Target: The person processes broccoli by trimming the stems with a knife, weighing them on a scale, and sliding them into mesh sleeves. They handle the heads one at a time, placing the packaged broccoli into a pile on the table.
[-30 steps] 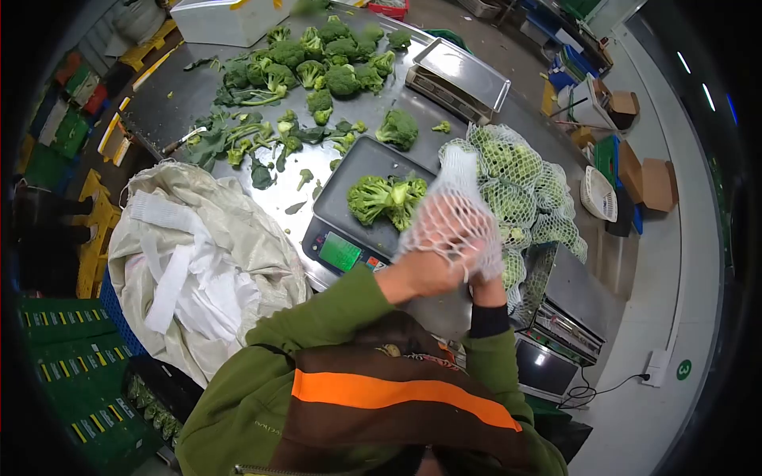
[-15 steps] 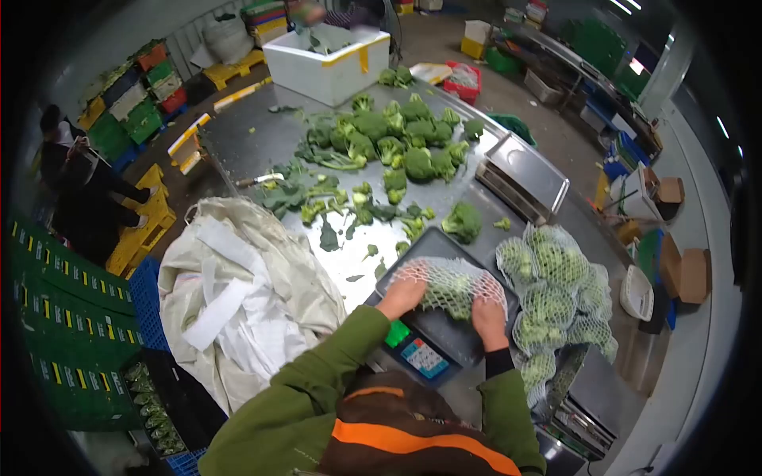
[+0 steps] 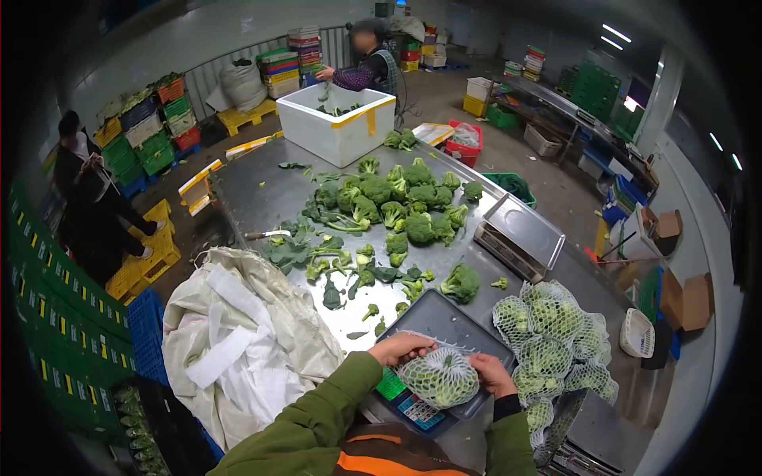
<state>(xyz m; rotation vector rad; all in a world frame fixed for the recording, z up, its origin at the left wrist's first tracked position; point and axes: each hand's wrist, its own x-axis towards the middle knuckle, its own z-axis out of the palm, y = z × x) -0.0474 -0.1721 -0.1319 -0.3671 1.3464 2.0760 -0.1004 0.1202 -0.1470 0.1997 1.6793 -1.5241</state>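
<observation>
A broccoli head in white foam netting (image 3: 440, 384) is between my hands, over the near part of a black digital scale's tray (image 3: 435, 308). My left hand (image 3: 402, 347) pinches the loose upper end of the netting, which stretches in a thin strip across the top. On the other side my right hand (image 3: 494, 376) is closed on the netting's right edge. Below the bundle show the scale's keypad (image 3: 421, 412) and a green display. Several netted broccoli heads (image 3: 548, 317) are piled right of the scale.
Loose broccoli (image 3: 397, 194) and trimmed leaves cover the steel table's middle, with a knife (image 3: 268, 235) at their left. A white sack (image 3: 246, 317) lies left, a second scale (image 3: 524, 230) right. Behind a white foam box (image 3: 337, 127) a person works; another stands at left.
The netted broccoli has come toward me and turned its gathered end up. My left hand has moved onto the loose netting end. The camera view has tilted upward.
</observation>
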